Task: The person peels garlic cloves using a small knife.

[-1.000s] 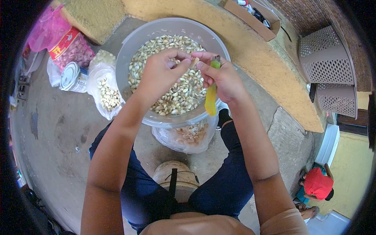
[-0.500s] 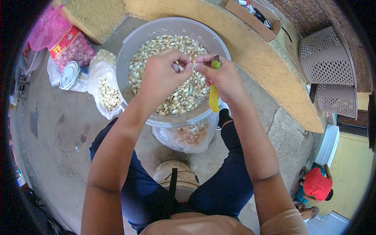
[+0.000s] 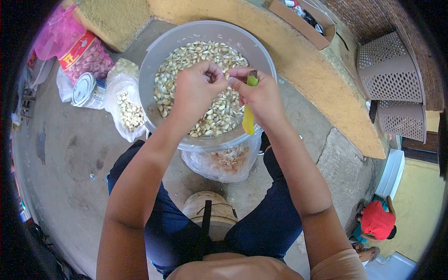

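Over a large grey plastic tub (image 3: 148,70) full of garlic cloves (image 3: 205,114) in liquid, both my hands meet at the fingertips. A small pale garlic clove (image 3: 227,76) shows between them, partly covered by the fingers. My left hand (image 3: 193,88) is closed in a pinch at this clove. My right hand (image 3: 263,95) is closed around a small knife (image 3: 249,116) with a yellow-green handle, its short dark end pointing away from me. The thumb and forefinger of that hand also touch the clove.
A clear bag of papery skins (image 3: 224,163) hangs below the tub's near rim. At left are a bag of peeled cloves (image 3: 130,112), a large can (image 3: 86,91) and a pink mesh sack (image 3: 91,58). A bucket (image 3: 207,205) stands between my legs. A person in red (image 3: 379,219) is lower right.
My right hand has shifted slightly left, and the knife handle has swung a little left with it. My left hand's fingers have curled in more at the clove.
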A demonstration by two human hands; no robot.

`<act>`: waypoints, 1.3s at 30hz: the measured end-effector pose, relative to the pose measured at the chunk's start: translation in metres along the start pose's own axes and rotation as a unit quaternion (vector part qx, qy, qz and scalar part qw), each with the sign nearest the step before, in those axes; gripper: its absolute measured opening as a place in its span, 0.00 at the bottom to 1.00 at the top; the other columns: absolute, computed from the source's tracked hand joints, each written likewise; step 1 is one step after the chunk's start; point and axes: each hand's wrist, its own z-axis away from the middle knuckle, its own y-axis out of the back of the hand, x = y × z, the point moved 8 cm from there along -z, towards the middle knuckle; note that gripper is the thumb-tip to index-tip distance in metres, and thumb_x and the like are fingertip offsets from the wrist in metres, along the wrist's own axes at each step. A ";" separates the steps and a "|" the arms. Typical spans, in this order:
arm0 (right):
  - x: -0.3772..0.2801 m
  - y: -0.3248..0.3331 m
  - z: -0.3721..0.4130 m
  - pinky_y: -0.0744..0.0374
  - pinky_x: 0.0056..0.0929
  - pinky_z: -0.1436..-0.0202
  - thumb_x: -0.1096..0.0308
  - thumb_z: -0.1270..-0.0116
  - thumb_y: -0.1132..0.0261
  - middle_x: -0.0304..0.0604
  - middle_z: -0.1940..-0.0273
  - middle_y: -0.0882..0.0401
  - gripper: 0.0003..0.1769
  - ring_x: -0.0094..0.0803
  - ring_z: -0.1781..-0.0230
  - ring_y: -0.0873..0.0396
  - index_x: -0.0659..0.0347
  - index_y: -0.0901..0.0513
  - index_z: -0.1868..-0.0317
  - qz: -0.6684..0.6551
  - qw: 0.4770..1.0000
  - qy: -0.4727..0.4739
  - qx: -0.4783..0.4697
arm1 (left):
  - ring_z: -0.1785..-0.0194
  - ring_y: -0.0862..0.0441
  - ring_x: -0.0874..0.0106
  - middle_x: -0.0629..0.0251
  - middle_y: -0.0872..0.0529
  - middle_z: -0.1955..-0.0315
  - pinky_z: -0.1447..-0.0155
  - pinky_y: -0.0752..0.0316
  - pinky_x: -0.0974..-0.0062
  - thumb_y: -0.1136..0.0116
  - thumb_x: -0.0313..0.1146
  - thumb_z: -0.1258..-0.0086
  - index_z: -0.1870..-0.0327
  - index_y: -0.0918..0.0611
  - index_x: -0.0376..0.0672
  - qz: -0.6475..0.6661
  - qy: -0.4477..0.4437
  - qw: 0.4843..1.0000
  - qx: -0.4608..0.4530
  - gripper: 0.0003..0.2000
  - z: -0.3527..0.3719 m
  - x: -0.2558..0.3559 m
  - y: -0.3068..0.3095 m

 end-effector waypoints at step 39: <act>-0.034 -0.009 0.013 0.24 0.30 0.63 0.67 0.50 0.36 0.53 0.66 0.21 0.14 0.41 0.68 0.21 0.64 0.19 0.62 0.218 0.952 0.216 0.001 | 0.80 0.25 0.81 0.64 0.21 0.81 0.77 0.30 0.85 0.43 0.23 0.49 0.74 0.23 0.33 0.050 0.037 0.998 -0.005 0.04 -0.001 -0.006 0.001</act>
